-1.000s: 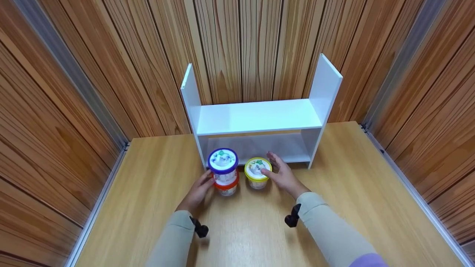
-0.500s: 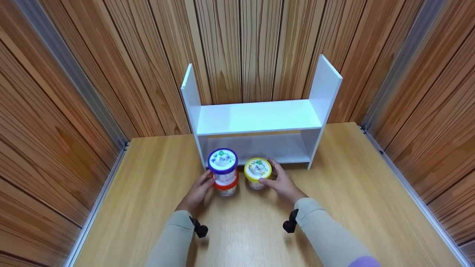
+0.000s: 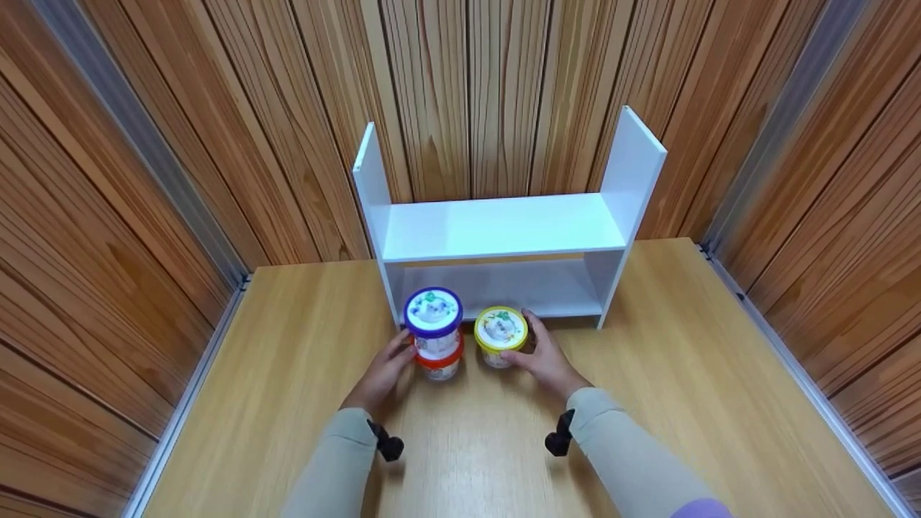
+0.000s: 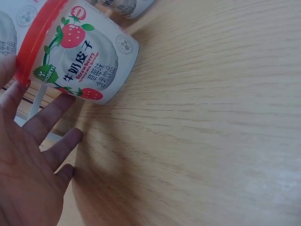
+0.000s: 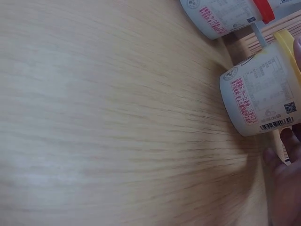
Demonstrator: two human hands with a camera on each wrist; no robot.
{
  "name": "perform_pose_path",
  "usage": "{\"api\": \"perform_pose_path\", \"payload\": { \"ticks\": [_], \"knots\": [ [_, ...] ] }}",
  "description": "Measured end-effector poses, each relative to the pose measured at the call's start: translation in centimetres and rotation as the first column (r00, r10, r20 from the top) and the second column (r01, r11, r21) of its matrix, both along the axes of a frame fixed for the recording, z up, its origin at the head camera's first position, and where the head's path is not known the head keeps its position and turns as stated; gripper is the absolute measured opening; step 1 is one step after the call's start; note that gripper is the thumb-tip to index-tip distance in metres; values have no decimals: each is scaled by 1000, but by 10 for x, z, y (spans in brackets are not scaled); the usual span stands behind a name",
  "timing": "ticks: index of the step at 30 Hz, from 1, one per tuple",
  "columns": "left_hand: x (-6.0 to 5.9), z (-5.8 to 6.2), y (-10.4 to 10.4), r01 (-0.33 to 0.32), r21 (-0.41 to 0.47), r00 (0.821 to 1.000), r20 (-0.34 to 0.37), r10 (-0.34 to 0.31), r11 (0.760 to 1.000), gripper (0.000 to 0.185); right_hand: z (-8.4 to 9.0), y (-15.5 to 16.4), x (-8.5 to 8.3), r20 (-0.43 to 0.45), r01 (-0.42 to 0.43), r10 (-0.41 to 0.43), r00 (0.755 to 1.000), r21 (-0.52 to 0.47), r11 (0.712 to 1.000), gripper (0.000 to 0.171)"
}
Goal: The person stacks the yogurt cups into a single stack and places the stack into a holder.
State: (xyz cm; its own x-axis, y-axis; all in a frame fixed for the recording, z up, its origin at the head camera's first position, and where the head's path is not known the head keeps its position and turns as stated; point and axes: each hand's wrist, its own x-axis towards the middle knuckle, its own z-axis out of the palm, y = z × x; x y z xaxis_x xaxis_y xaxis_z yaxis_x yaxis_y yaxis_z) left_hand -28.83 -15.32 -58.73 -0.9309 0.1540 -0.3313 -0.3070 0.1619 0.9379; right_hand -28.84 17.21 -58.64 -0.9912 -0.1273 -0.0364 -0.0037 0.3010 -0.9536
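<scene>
Two lidded milk-drink cups stand stacked before the shelf's left end: a blue-lidded cup (image 3: 433, 313) on top of a red-lidded strawberry cup (image 4: 91, 52). My left hand (image 3: 381, 375) holds the lower one at its left side, thumb and index finger at the red rim. In the left wrist view its other fingers (image 4: 63, 148) spread below the rim. A yellow-lidded cup (image 3: 501, 329) stands upright to the right of the stack. My right hand (image 3: 550, 362) grips it from the right, thumb in front and fingers behind, partly hidden by the cup.
A white two-tier shelf (image 3: 504, 226) with tall side panels stands just behind the cups. The wooden table (image 3: 475, 446) runs toward me. Wood-panelled walls (image 3: 504, 93) with metal corner rails (image 3: 155, 144) enclose it on three sides.
My right hand has come down and closed around the yellow-lidded cup; a second ago its thumb was over the lid. The left hand and the stacked cups have stayed in place.
</scene>
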Motion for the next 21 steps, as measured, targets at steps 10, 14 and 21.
{"api": "perform_pose_path", "payload": {
  "ticks": [10,14,21],
  "knots": [
    [0,0,1,10,5,1000,-18,-9,1000,65,-2,-3,-2,-5,10,-10,1000,-10,1000,105],
    [0,0,0,17,16,999,-27,-17,1000,66,-2,-3,-2,-3,3,-4,1000,-25,1000,101],
    [1,1,-1,10,25,1000,6,-10,1000,70,0,-3,1,-3,-8,8,1000,-15,1000,98]
  ]
}}
